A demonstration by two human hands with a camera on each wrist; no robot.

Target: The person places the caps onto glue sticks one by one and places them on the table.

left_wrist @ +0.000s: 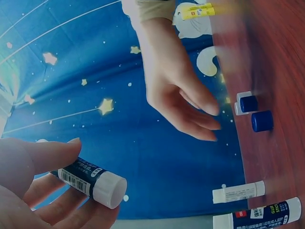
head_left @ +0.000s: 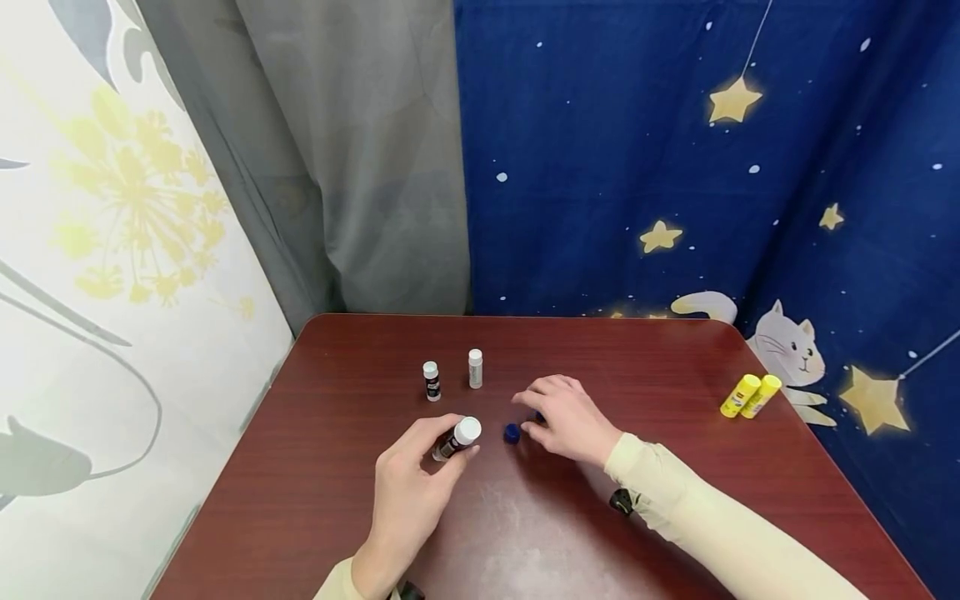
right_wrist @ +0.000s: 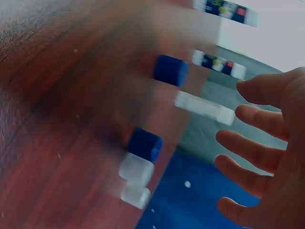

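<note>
In the head view, the left hand (head_left: 411,492) comes in from the near side and grips a glue stick (head_left: 447,447), tilted white end up, left of centre. The right hand (head_left: 567,421) reaches from near right, palm down, fingers parted, just right of a blue cap (head_left: 512,433). A second stick (head_left: 432,385) and a slim stick (head_left: 476,372) stand farther off.

Left wrist view: thumb over the glue stick, fingers under; the right hand's fingers droop loosely.

Right wrist view: the right hand's fingers spread wide; two white caps (right_wrist: 137,168) sit by another blue cap.
</note>
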